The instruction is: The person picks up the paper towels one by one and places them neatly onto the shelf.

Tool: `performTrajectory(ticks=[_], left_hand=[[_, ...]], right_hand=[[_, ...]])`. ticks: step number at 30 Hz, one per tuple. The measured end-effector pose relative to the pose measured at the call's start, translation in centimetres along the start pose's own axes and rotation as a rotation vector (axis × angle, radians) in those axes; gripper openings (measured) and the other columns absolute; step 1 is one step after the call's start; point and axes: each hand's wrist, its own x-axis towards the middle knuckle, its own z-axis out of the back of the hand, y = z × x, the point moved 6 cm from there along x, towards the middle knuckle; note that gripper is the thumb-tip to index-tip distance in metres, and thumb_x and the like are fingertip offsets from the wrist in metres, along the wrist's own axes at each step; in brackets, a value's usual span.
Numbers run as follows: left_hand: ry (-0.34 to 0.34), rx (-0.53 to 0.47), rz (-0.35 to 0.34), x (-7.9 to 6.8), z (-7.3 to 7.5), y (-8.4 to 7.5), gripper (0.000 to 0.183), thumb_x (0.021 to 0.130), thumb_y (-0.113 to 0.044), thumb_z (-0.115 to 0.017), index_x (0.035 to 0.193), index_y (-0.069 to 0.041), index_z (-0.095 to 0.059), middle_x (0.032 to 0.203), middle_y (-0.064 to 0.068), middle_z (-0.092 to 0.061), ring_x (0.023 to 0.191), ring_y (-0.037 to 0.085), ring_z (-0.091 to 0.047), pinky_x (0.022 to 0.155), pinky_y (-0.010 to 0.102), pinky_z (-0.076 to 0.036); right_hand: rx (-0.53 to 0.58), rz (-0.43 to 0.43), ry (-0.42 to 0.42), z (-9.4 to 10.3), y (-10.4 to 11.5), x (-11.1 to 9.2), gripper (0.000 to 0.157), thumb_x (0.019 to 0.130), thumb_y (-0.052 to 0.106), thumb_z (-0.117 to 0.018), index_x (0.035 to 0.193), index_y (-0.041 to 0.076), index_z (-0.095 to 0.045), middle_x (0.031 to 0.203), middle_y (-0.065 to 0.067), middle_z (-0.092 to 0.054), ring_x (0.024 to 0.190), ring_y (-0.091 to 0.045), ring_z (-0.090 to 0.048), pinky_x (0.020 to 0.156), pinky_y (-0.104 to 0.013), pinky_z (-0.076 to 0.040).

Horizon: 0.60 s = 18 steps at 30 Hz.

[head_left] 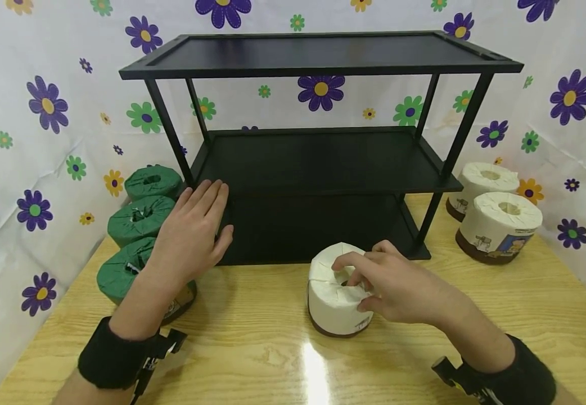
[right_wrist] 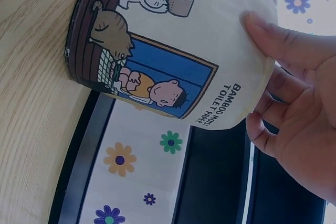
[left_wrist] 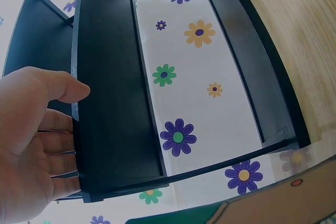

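Note:
My right hand (head_left: 394, 284) holds a white wrapped toilet paper roll (head_left: 336, 306) by its top, with fingers at the centre hole and the thumb against the side. The right wrist view shows the printed wrapper (right_wrist: 173, 72) with a cartoon, and the thumb and fingers around its upper end. My left hand (head_left: 186, 230) lies at the left front corner of the black rack's middle shelf (head_left: 318, 160), fingers straight. In the left wrist view its thumb (left_wrist: 71, 87) reaches across the shelf's front edge. Beside that hand stand green-topped rolls (head_left: 141, 216), the nearest partly hidden by my forearm.
Two more white-topped rolls (head_left: 500, 225) (head_left: 482, 180) stand right of the rack. The rack's top shelf (head_left: 318, 53) overhangs the middle one, and its bottom shelf (head_left: 298, 230) sits low over the wooden table (head_left: 252, 349). A flowered cloth (head_left: 35, 157) hangs behind.

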Motion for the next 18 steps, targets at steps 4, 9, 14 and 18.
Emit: performTrajectory(ticks=[4,9,14,18], left_hand=[[0.003,0.0,0.001,-0.18,-0.15,-0.04,0.062,0.094,-0.025,-0.06,0.146,0.007,-0.044,0.15,0.025,-0.047,0.141,0.041,-0.042,0.117,0.057,-0.032],[-0.011,-0.001,-0.005,-0.19,-0.02,-0.03,0.062,0.094,-0.024,-0.06,0.145,0.007,-0.045,0.149,0.026,-0.047,0.14,0.042,-0.042,0.116,0.057,-0.032],[-0.014,-0.002,-0.005,-0.13,0.03,-0.07,0.062,0.094,-0.023,-0.061,0.145,0.007,-0.045,0.149,0.025,-0.047,0.14,0.042,-0.043,0.116,0.057,-0.033],[-0.014,0.001,-0.004,-0.14,-0.02,-0.1,0.062,0.093,-0.024,-0.06,0.145,0.007,-0.045,0.149,0.025,-0.047,0.14,0.042,-0.043,0.116,0.057,-0.033]], right_hand=[[0.001,0.011,-0.007,-0.15,0.12,-0.09,0.064,0.074,0.011,-0.088,0.126,0.018,-0.05,0.101,0.01,-0.075,0.079,-0.003,-0.059,0.09,-0.039,-0.034],[-0.015,0.019,-0.014,-0.08,0.29,0.02,0.065,0.074,0.011,-0.088,0.126,0.017,-0.049,0.1,0.008,-0.075,0.076,-0.004,-0.058,0.09,-0.038,-0.036],[-0.014,-0.003,-0.008,-0.18,0.37,0.08,0.063,0.075,0.012,-0.087,0.127,0.02,-0.051,0.098,0.009,-0.075,0.079,-0.008,-0.056,0.086,-0.037,-0.045],[-0.028,0.008,-0.026,-0.18,0.6,0.03,0.062,0.075,0.013,-0.087,0.126,0.02,-0.052,0.094,0.009,-0.074,0.078,-0.007,-0.055,0.078,-0.032,-0.048]])
